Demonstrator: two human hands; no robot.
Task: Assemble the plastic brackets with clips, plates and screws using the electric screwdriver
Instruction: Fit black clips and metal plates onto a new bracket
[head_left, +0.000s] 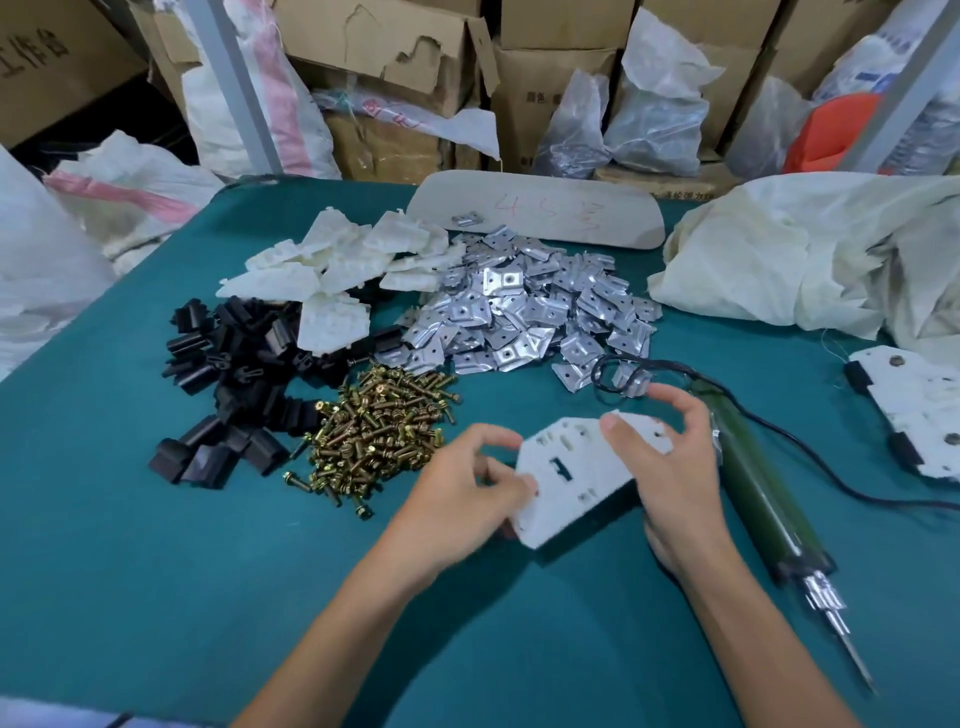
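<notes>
A white plastic bracket (569, 475) is held tilted above the green table between both hands. My left hand (460, 493) pinches its left edge. My right hand (670, 462) grips its right side, thumb on top, other fingers spread. Beyond lie piles of white brackets (332, 270), black clips (234, 374), brass screws (374, 431) and metal plates (524, 312). The green electric screwdriver (758, 483) lies on the table just right of my right hand, bit pointing toward me.
An assembled bracket with black clips (919, 410) lies at the right edge. A cream cloth sack (810, 249) and a beige board (535, 208) sit at the back. The screwdriver's black cable (852, 486) trails right. Boxes and bags stand behind the table (156, 545).
</notes>
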